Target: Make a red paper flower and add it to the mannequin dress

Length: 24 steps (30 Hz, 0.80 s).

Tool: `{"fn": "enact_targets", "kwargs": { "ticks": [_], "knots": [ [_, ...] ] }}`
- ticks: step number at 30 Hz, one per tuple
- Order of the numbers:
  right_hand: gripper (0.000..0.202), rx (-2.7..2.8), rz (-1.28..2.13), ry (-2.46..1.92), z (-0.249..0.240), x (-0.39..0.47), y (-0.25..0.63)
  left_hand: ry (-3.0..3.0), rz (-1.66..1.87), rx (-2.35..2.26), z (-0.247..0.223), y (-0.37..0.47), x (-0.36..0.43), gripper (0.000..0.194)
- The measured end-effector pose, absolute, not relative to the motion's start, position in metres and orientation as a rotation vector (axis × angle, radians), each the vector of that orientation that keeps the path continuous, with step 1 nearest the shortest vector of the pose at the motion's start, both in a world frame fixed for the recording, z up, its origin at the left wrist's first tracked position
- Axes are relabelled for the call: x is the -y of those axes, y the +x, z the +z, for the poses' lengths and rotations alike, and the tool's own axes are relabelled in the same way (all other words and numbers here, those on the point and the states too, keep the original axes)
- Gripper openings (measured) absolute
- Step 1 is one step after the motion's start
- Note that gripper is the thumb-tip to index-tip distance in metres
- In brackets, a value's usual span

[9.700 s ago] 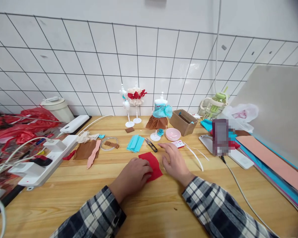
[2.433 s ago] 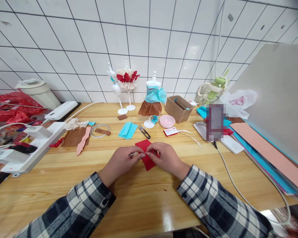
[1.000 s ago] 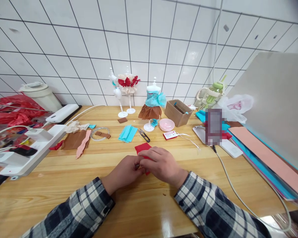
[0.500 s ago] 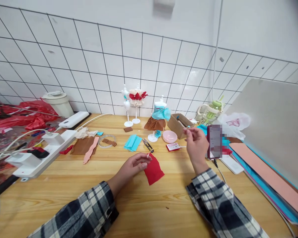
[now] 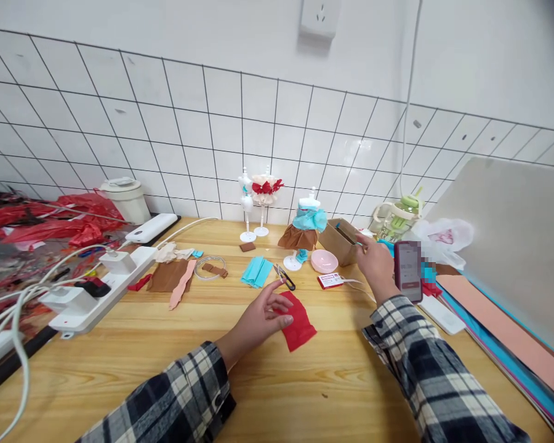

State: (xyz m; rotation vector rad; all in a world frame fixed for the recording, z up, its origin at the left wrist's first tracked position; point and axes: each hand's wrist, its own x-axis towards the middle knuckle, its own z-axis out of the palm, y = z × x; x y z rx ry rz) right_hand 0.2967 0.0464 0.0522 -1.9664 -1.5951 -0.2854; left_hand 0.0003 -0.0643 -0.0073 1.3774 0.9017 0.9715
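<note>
right hand (image 5: pixel 377 266) at the open brown cardboard box (image 5: pixel 336 243), apparently reaching; its grip, i cannot tell. left hand (image 5: pixel 261 321), fingers loosely apart, over the thin red sheet's (image 5: pixel 300 327) edge on the wooden table (image 5: pixel 300 397); next move likely wants a light pinch.

near tabletop (image 5: pixel 295 394): passable | right grip (image 5: pixel 376 264): phone (image 5: pixel 409 271) just right, box (image 5: pixel 337 246) just left
</note>
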Motion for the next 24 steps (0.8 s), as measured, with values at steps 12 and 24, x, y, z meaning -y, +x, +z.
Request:
{"fn": "enact_targets", "kwargs": {
  "ticks": [12, 24],
  "knots": [
    [0.022, 2.056, -0.069, -1.150, 0.006, 0.032, 0.255, 1.630, 0.977, -1.116, -0.008, 0.011, 0.075, 0.088],
    [0.020, 2.438, 0.691, -1.091, -0.002, 0.053, 0.232, 2.137, 0.588, -1.262, -0.002, 0.020, 0.082, 0.098]
  ]
}}
